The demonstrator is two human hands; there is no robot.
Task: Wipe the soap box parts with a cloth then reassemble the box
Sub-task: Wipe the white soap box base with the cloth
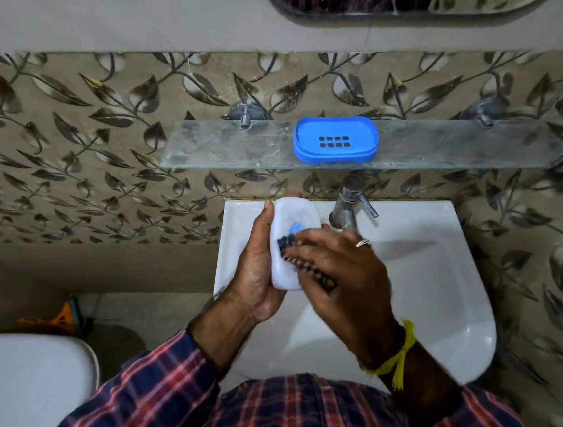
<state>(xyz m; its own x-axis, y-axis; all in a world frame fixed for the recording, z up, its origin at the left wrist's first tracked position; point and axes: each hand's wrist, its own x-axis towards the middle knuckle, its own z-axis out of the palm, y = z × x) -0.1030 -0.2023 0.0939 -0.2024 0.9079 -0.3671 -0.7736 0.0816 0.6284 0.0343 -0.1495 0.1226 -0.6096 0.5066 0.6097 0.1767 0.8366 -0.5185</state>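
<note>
My left hand grips a white oval soap box part by its left edge and holds it tilted over the sink. My right hand presses a dark patterned cloth against the inside of that white part; the hand is blurred. A small blue patch shows inside the white part near the cloth. The blue soap box tray, with a block of drain holes in its middle, lies flat on the glass shelf above the sink.
A white wash basin sits below my hands, with a chrome tap at its back edge just right of the white part. A white toilet lid is at the lower left. A mirror hangs above.
</note>
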